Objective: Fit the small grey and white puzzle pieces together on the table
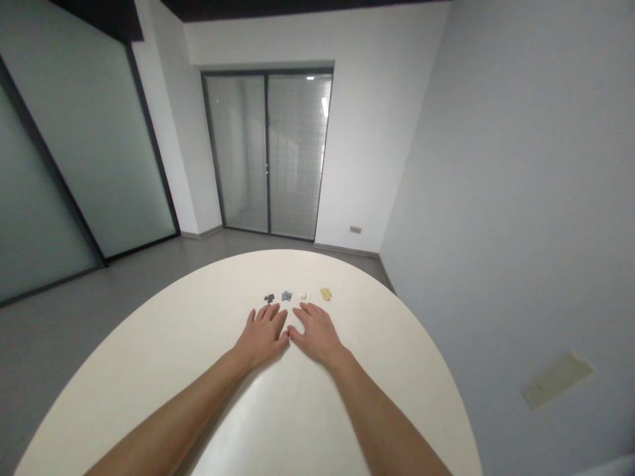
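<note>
My left hand [264, 334] lies palm down on the white round table [238, 423], fingers spread and holding nothing. Beside it my right hand [315, 332] rests flat too, its thumb touching or nearly touching the left thumb. Just beyond the fingertips, small piles of pieces form a row. A dark grey pile [269, 298] lies nearest the left fingers, with a blue-grey pile [286, 296] to its right. A white pile [303, 296] sits in front of the right fingers, and a yellow pile [326, 293] is at the right end. The pieces are too small to name.
The table's curved far edge [282, 251] lies beyond the piles. A glass door [268, 152] with blinds stands across the room. Frosted glass panels [89, 132] are on the left, and a plain wall [520, 198] runs close along the right.
</note>
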Available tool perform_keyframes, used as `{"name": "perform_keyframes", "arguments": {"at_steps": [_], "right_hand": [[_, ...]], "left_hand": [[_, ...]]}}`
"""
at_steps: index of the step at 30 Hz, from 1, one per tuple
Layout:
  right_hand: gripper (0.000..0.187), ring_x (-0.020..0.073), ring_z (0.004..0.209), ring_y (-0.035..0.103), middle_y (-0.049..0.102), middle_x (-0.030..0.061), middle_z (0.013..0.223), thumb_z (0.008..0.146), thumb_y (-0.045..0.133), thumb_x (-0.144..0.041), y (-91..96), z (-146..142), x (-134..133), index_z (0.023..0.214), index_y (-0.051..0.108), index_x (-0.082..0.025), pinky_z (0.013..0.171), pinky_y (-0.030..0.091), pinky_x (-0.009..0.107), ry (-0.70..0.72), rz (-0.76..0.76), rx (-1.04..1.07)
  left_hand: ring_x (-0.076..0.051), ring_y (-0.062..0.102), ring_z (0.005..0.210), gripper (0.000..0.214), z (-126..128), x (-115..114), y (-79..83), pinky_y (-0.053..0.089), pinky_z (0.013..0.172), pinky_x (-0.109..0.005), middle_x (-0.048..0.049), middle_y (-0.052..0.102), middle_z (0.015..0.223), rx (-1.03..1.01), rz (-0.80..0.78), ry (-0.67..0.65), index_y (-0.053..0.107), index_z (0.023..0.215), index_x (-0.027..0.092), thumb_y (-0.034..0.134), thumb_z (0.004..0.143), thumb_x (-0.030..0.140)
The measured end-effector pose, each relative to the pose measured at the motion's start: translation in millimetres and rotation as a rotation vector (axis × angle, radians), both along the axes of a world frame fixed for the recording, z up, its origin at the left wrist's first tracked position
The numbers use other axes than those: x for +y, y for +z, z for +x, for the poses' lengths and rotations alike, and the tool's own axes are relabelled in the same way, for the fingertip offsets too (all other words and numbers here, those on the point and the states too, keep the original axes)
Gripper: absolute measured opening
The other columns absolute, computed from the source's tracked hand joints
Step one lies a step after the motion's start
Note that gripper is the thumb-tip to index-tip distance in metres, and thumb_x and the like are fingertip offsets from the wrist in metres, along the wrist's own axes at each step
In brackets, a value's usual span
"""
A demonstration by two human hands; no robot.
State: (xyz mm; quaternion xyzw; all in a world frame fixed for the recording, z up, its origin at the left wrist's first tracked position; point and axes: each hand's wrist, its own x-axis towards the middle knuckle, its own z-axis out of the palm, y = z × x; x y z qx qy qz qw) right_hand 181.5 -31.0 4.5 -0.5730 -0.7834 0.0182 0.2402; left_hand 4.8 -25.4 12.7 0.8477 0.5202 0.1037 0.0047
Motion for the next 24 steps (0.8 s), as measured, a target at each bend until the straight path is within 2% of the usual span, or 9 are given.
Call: {"name": "perform_keyframes", "arguments": {"at_steps": [10, 13, 16, 18, 20, 22, 24], "right_hand": [[0.047, 0.0256, 0.133, 0.043, 0.052, 0.0102, 0.142, 0.090, 0.056, -0.044, -1.6, 1, 1, 0.131, 0.059, -0.021, 0.114, 0.028, 0.042, -0.003, -0.012, 0.012], [0.045, 0.0248, 0.131, 0.045, 0.054, 0.0103, 0.140, 0.091, 0.056, -0.043, -0.4, 1, 1, 0.130, 0.060, -0.022, 0.113, 0.029, 0.041, 0.010, -0.004, 0.010], [0.039, 0.0245, 0.125, 0.050, 0.059, 0.0100, 0.132, 0.091, 0.055, -0.042, 1.1, 5, 1, 0.123, 0.063, -0.021, 0.108, 0.035, 0.039, 0.013, 0.019, 0.023], [0.035, 0.0245, 0.120, 0.052, 0.062, 0.0099, 0.125, 0.090, 0.055, -0.037, 1.4, 10, 5, 0.119, 0.063, -0.020, 0.103, 0.040, 0.038, -0.052, 0.031, 0.054], [0.041, 0.0256, 0.124, 0.049, 0.058, 0.0113, 0.130, 0.087, 0.056, -0.032, 0.8, 18, 12, 0.126, 0.058, -0.019, 0.105, 0.038, 0.039, -0.183, 0.050, 0.100], [0.053, 0.0269, 0.135, 0.039, 0.046, 0.0130, 0.144, 0.087, 0.056, -0.032, -0.7, 27, 22, 0.137, 0.049, -0.016, 0.111, 0.032, 0.040, -0.277, 0.049, 0.146], [0.069, 0.0307, 0.141, 0.031, 0.033, 0.0166, 0.153, 0.085, 0.058, -0.040, -2.4, 34, 34, 0.145, 0.040, -0.011, 0.115, 0.028, 0.043, -0.364, -0.024, 0.185]], "left_hand": [[-0.030, 0.032, 0.141, 0.051, 0, 3, -5.2, 0.025, 0.112, -0.055, -0.0127, 0.040, 0.151, -0.067, 0.019, 0.006, 0.047, 0.138, 0.023, 0.043, 0.089, 0.039], [-0.031, 0.028, 0.143, 0.060, 1, 10, -7.7, 0.025, 0.113, -0.050, -0.0165, 0.032, 0.155, -0.130, 0.064, 0.076, 0.041, 0.142, 0.017, 0.047, 0.087, 0.039], [-0.034, 0.025, 0.145, 0.069, 1, 21, -10.1, 0.023, 0.113, -0.049, -0.0204, 0.022, 0.159, -0.156, 0.077, 0.197, 0.033, 0.146, 0.013, 0.048, 0.086, 0.043], [-0.035, 0.024, 0.145, 0.073, 0, 29, -11.0, 0.022, 0.113, -0.050, -0.0228, 0.025, 0.157, -0.146, 0.043, 0.257, 0.029, 0.147, 0.010, 0.046, 0.087, 0.048], [-0.035, 0.024, 0.145, 0.078, 0, 36, -11.2, 0.021, 0.114, -0.050, -0.0243, 0.028, 0.155, -0.128, 0.013, 0.271, 0.026, 0.149, 0.008, 0.044, 0.087, 0.051], [-0.035, 0.024, 0.146, 0.081, -1, 43, -11.2, 0.019, 0.115, -0.051, -0.0246, 0.028, 0.156, -0.112, -0.009, 0.256, 0.023, 0.150, 0.007, 0.041, 0.087, 0.055], [-0.034, 0.022, 0.146, 0.083, -1, 49, -11.2, 0.018, 0.116, -0.051, -0.0239, 0.026, 0.157, -0.096, -0.030, 0.236, 0.022, 0.151, 0.006, 0.039, 0.088, 0.057]]}}
